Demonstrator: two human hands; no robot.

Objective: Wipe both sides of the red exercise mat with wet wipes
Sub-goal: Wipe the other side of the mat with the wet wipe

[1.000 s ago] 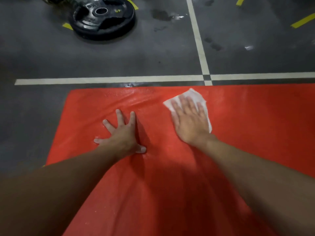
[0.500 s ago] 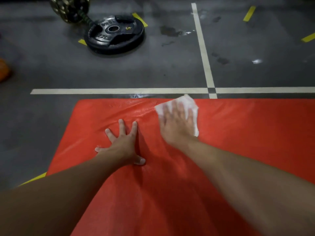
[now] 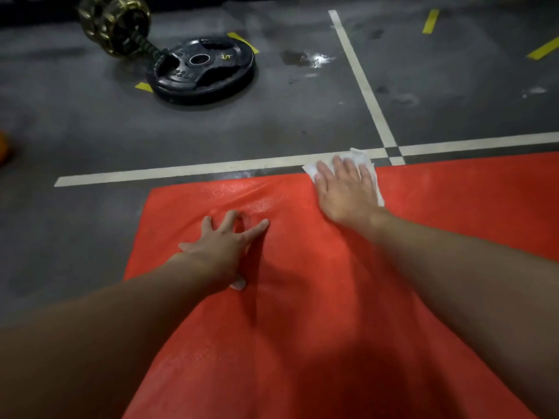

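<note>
The red exercise mat (image 3: pixel 447 213) lies flat on the grey floor and fills the lower part of the view. Its far left part shines wet. My right hand (image 3: pixel 348 193) lies flat on a white wet wipe (image 3: pixel 361 160) at the mat's far edge; the wipe sticks out past the fingertips over the edge. My left hand (image 3: pixel 222 244) presses the mat near its left side with fingers spread and slightly raised, holding nothing.
A black weight plate (image 3: pixel 201 69) lies on the floor beyond the mat, with a gold-coloured dumbbell (image 3: pixel 116 24) behind it. White floor lines (image 3: pixel 181 173) run along the mat's far edge. Wet patches (image 3: pixel 302 58) and yellow tape marks dot the floor. An orange object (image 3: pixel 4 148) peeks in at left.
My right hand has pushed the wipe away from me, from inside the mat up to its far edge. My left hand stayed in place and its fingers lifted a little.
</note>
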